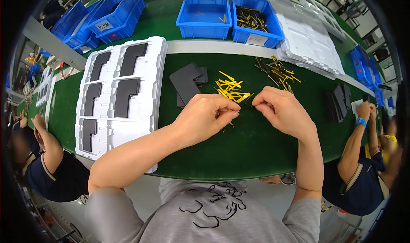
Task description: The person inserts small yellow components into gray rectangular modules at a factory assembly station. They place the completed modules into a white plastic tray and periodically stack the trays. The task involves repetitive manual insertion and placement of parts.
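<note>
Apparently, picking out single strips is the step in hand: the yellow strips (228, 88) lie piled on the bench (192, 166) beyond the left hand (204, 115), whose fingers pinch one. The right hand's (284, 113) fingers nearly meet, any hold unclear. The next move calls for delicacy. Blue bins (204, 32) stand behind; co-workers (354, 170) flank.

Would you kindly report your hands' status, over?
Left hand pinched, beside yellow strips. Right hand pinched, black-and-yellow strips beyond. No visible obstruction.
</note>
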`<state>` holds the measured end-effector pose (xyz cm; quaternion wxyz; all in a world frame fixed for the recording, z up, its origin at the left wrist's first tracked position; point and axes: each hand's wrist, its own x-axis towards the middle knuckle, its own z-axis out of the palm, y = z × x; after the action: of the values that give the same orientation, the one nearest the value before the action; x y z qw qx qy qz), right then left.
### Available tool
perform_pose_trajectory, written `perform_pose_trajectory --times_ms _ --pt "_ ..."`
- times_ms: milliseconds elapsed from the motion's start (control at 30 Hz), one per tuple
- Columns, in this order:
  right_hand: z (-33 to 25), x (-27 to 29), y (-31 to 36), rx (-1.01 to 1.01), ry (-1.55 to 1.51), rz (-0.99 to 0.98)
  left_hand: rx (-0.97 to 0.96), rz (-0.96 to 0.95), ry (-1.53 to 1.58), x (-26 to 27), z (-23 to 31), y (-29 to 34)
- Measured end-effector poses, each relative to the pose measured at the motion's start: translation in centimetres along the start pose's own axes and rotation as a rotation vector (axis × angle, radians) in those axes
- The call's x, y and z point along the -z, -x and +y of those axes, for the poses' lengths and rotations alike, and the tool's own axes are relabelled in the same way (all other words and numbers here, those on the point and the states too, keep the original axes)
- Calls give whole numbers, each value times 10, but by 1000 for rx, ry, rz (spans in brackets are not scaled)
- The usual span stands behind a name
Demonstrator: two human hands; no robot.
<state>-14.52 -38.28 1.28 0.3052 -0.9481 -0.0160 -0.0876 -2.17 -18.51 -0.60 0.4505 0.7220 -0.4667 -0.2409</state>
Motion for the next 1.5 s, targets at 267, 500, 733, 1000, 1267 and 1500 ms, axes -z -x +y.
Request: perform_pose_trajectory --times_ms 267,500,733,1000,1267,1500 --pt "6 7 9 -236 432 -105 -44 -15 -96 2 4 0" --pt "2 -1 9 -293 476 -74 -51 -16 -110 4 3 -1" --pt "9 19 9 -278 268 -218 -69 -19 -106 4 3 2" --pt "0 36 7 -363 -39 -107 -173 -2 -104 1 -4 1" --pt "-18 -6 -4 -125 -421 10 28 -44 35 4 7 -1" --pt "-24 -7 -6 -23 -294 -11 -92 39 49 1 1 1"
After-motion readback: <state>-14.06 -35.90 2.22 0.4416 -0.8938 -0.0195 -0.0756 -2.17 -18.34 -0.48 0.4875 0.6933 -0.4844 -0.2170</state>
